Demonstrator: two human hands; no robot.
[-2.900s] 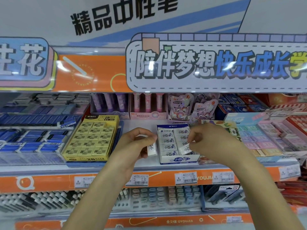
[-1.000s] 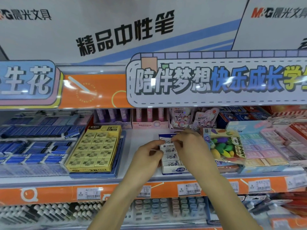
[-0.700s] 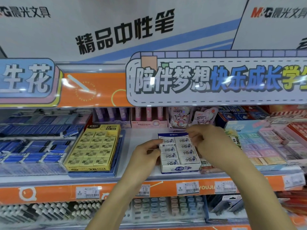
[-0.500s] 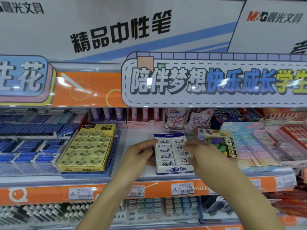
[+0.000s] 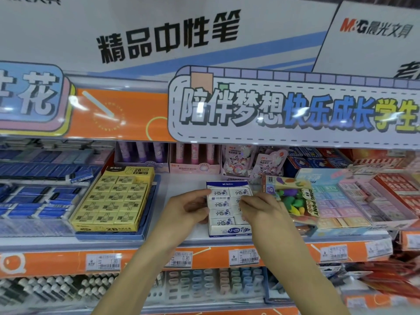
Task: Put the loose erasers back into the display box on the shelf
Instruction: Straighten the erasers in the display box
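Observation:
The white display box (image 5: 229,230) with a blue back flap stands on the white shelf (image 5: 181,183), filled with two columns of white erasers (image 5: 221,204). My left hand (image 5: 184,208) clasps the box's left wall, thumb tip on the top-left eraser. My right hand (image 5: 261,208) lies over the right column, fingertips bent onto the erasers, hiding most of that column. Whether it grips an eraser is hidden. No loose eraser shows beside the box.
A yellow 2B eraser box (image 5: 113,198) sits left of a bare strip of shelf. A Ding Pony toy-eraser pack (image 5: 293,198) leans right against the box. Pastel eraser boxes (image 5: 341,201) lie further right, blue erasers (image 5: 34,196) far left. An orange price rail (image 5: 204,258) fronts the shelf.
Earlier each hand carried a loose eraser at the box. Those erasers went into the rows, and both hands have now settled onto the box's left side and right column.

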